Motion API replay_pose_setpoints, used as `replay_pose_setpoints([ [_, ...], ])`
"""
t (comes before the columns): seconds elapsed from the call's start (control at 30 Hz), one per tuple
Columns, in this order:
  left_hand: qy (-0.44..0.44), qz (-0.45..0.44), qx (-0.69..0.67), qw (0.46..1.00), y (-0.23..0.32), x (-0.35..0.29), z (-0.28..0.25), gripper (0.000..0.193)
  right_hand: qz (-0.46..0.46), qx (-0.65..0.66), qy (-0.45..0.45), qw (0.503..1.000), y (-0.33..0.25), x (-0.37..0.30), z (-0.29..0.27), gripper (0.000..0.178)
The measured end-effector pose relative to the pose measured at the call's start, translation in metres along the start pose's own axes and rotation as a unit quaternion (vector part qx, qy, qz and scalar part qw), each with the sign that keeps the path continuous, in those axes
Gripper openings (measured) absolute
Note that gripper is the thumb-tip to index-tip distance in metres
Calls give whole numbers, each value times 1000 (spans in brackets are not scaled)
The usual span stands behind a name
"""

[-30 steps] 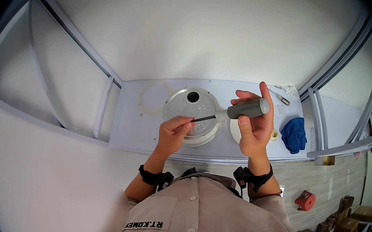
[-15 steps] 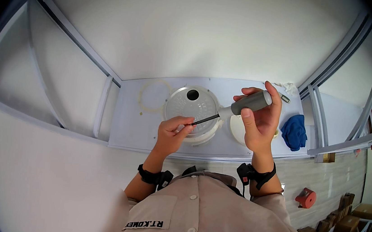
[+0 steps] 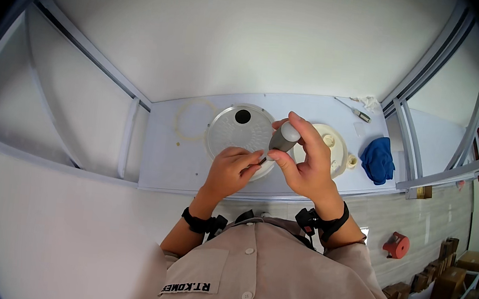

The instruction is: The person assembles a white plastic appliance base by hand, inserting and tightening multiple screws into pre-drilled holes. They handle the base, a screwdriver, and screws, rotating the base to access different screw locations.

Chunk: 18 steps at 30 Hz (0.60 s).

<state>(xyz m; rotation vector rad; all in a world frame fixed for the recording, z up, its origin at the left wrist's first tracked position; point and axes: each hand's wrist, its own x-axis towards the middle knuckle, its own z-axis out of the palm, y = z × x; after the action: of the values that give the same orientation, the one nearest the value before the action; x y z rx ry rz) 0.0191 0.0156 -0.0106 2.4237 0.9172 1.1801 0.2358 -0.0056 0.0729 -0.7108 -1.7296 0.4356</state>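
Note:
A screwdriver with a thick grey handle [image 3: 284, 138] stands steeply over the near right rim of a round, pale lid-like part [image 3: 226, 133]. My right hand [image 3: 311, 163] is closed around its handle. My left hand [image 3: 233, 169] pinches at the lower end of the tool; the tip and whatever lies between those fingers are hidden. The round part has a dark hole [image 3: 243, 116] near its far edge and a raised pattern. Beyond my right hand lies a white plate [image 3: 337, 151] with a small cream-coloured ring-shaped piece [image 3: 328, 140] on it.
Another screwdriver [image 3: 361, 114] lies at the back right of the table [image 3: 162, 165], near crumpled white tissue [image 3: 367, 103]. A blue cloth [image 3: 378, 160] sits at the right. A thin yellowish ring [image 3: 177, 121] is at the left. Metal frame bars flank the table; a red stool [image 3: 397, 246] stands on the floor.
My right hand has moved left and tipped the screwdriver from nearly level to steep. My left hand has shifted slightly right, still pinching near the tip.

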Motion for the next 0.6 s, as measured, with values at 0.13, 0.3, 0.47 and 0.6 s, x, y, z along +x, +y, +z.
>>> replay_pose_setpoints([
  [0.13, 8, 1, -7, 1000, -3, -3, 3, 32, -10, -20, 6, 1000, 1, 0, 1, 74],
  [0.3, -9, -9, -18, 1000, -5, -3, 1, 31, -22, -77, 9, 997, -4, 3, 1, 74],
  [0.47, -14, -29, -29, 999, -5, -3, 2, 32, -74, -110, 18, 991, -1, 3, 4, 69],
  [0.6, -6, -27, -26, 999, -7, -5, 3, 34, -101, -108, 32, 988, -3, 5, 9, 65],
])
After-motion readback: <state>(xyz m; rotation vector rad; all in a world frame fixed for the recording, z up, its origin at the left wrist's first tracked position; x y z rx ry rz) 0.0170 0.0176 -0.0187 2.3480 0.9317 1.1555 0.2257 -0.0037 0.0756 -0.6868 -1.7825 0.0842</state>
